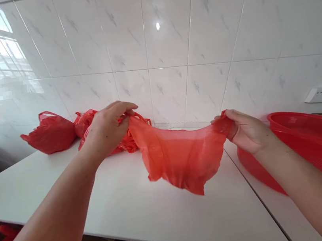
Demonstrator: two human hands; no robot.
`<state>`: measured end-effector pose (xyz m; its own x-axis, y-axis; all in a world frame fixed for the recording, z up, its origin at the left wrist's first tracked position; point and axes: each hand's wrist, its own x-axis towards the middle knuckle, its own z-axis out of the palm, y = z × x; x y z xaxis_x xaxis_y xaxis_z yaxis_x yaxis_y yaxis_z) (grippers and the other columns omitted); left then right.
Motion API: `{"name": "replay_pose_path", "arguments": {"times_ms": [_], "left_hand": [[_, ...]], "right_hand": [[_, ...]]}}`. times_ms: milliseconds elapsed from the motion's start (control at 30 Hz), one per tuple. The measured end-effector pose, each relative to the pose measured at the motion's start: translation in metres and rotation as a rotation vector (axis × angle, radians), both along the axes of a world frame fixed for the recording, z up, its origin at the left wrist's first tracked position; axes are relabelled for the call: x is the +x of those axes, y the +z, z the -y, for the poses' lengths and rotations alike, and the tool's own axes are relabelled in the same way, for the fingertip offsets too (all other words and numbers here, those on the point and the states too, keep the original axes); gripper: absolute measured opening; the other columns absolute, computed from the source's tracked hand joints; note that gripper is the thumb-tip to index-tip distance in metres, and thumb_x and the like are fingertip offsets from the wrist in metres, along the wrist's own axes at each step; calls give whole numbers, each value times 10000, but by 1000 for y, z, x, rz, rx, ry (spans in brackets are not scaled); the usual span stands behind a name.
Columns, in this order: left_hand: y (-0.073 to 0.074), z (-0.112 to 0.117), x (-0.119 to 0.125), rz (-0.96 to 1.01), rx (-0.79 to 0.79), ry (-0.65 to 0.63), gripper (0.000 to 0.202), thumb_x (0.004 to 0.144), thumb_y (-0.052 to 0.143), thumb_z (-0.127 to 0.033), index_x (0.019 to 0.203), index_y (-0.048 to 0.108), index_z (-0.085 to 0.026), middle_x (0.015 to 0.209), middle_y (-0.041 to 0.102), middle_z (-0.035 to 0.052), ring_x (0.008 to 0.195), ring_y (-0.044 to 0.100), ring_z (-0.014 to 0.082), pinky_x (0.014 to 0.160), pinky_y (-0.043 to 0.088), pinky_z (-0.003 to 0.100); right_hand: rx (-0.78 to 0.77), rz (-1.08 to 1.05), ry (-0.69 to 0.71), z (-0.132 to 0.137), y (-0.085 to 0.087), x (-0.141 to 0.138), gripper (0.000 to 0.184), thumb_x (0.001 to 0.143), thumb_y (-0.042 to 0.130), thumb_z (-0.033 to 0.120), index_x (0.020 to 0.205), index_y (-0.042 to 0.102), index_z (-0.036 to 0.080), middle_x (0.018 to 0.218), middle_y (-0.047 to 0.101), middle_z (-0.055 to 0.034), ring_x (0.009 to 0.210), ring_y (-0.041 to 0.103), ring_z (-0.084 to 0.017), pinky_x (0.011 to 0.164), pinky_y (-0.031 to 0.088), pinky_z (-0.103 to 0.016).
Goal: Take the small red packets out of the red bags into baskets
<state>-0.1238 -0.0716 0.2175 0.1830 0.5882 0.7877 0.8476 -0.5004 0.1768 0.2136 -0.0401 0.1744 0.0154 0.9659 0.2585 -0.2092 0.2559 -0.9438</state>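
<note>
A thin red plastic bag [180, 153] hangs stretched between both hands above the white table [138, 211]. My left hand [108, 128] pinches its left end, fingers closed on the plastic. My right hand [244, 128] grips the bunched right end, with the fingers curled around it. The bag's middle sags down and touches the table.
Behind my left hand lies a heap of more red bags [89, 122], and a filled red bag [50, 134] sits at the far left against the tiled wall. A big red plastic basket [316, 142] stands at the right. A wall socket [320, 94] is above it.
</note>
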Motion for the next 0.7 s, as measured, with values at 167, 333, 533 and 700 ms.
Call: {"name": "replay_pose_path", "arguments": {"times_ms": [167, 333, 533, 700], "left_hand": [[-17, 18, -4, 189, -116, -130, 281, 781, 506, -117, 1008, 617, -238, 877, 613, 7, 866, 592, 163, 756, 519, 303], [-88, 27, -19, 335, -462, -337, 407, 798, 555, -193, 1187, 500, -298, 1135, 587, 40, 983, 587, 200, 807, 537, 350], [-185, 37, -50, 365, -735, -148, 852, 706, 683, -297, 1410, 207, -359, 1457, 318, 75, 1297, 370, 297, 974, 448, 439], [-224, 39, -35, 287, -876, -71, 1096, 588, 731, -175, 1444, 82, -388, 1535, 115, 51, 1372, 210, 343, 1045, 358, 492]], "right_hand": [[18, -124, 111, 10, -7, -12, 123, 781, 631, 352, 772, 563, 250, 772, 645, 22, 827, 633, -173, 784, 504, -341], [-131, 69, 61, 17, -79, -20, 285, 734, 662, 454, 909, 557, 255, 953, 674, -54, 997, 605, -258, 841, 480, -417], [-79, 428, -13, 46, -148, 15, 960, 593, 680, 657, 1392, 215, 399, 1522, 198, -64, 1348, 273, -337, 980, 394, -478], [-141, 477, -20, 41, -190, 30, 1107, 456, 822, 513, 1409, 285, 344, 1464, 327, -94, 1297, 342, -392, 902, 469, -453]]}}
